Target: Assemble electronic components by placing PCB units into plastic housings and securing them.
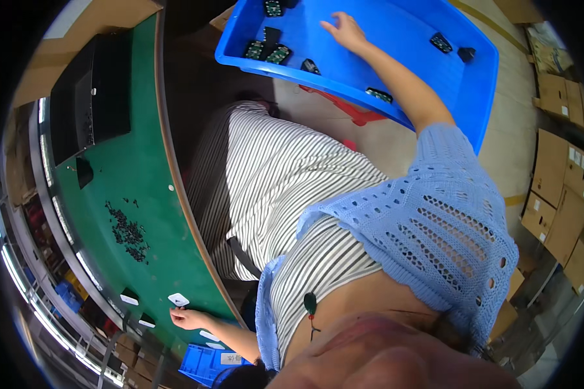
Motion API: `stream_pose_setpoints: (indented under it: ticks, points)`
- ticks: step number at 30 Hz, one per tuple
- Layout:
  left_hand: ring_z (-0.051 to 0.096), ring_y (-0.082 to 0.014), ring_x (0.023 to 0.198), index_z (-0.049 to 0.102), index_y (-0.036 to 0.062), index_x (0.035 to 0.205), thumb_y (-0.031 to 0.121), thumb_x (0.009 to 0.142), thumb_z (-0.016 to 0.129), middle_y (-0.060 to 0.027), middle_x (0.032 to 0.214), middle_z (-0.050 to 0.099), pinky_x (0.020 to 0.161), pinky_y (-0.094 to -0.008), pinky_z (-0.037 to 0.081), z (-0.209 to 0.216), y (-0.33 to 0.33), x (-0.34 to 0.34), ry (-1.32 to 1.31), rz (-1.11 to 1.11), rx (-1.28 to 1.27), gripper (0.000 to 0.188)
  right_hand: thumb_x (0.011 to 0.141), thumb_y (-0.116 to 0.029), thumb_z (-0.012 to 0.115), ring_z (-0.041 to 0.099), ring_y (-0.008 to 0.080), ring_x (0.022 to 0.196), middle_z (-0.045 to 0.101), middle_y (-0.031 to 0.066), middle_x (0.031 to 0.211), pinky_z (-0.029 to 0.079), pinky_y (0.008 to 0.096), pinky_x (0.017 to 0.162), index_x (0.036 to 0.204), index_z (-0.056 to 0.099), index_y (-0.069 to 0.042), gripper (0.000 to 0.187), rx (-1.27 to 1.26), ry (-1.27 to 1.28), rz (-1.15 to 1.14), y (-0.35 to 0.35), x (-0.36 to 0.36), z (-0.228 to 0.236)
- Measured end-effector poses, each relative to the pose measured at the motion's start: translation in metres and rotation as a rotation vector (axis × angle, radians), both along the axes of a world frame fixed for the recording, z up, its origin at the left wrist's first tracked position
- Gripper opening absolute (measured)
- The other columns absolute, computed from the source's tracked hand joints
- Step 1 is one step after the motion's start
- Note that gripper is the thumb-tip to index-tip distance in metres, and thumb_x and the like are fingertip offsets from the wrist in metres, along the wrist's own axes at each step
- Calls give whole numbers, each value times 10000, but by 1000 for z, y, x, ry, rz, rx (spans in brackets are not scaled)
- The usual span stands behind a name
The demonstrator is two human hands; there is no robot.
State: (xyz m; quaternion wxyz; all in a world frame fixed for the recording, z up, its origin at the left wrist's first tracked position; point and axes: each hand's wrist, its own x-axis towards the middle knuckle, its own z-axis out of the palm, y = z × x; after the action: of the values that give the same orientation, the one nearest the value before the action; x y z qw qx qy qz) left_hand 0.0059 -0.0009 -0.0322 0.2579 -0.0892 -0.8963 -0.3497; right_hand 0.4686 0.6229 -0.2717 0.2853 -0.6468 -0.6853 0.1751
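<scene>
My left hand (191, 319) rests low on the green table (156, 194), its fingers bent and drawn together. Just beyond it lies a small white-faced piece (178, 299); whether the fingertips hold something is too small to see. Similar black pieces with white faces (129, 297) lie close by. Over on the right, my right hand (348, 32) reaches into a large blue bin (383, 39), thumb and fingers apart, nothing in them. Several small black units with green circuit boards (278, 54) are scattered in the bin, mostly left of that hand; one circuit-board unit (379, 95) lies under my forearm.
Many tiny black parts (128, 233) lie in a loose heap on the table. A black open box (91, 97) stands at its far end. Beside my left forearm is a smaller blue bin (204, 364). Cardboard boxes (551, 168) are stacked at the right; a red frame (353, 110) shows under the large bin.
</scene>
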Motion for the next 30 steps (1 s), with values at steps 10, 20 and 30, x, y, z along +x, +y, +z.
stream_pose_setpoints:
  ticks: [10,20,30]
  points:
    - [585,-167,731,581,-8,1052,229,966,525,-118,890,624,622,-284,491,45,0,19,24,88,1,258,778,-444,701,572,401,1031,585,271,1091,471,442,868,1058,585,2,539,-89,435,-7,93,-124,-3]
    - [611,-175,729,507,-51,1094,24,952,497,-149,977,579,592,-224,513,174,175,93,875,-786,-150,160,887,-293,638,596,240,1006,646,67,1053,481,351,883,1080,669,-127,257,-124,217,832,2,-112,-10]
    - [622,-221,987,548,-21,1175,52,936,511,-153,1166,584,871,-323,516,117,378,188,20,-1594,-203,252,876,-556,537,546,354,1116,544,205,1241,436,435,947,1261,509,-85,609,-655,-308,337,-96,74,86]
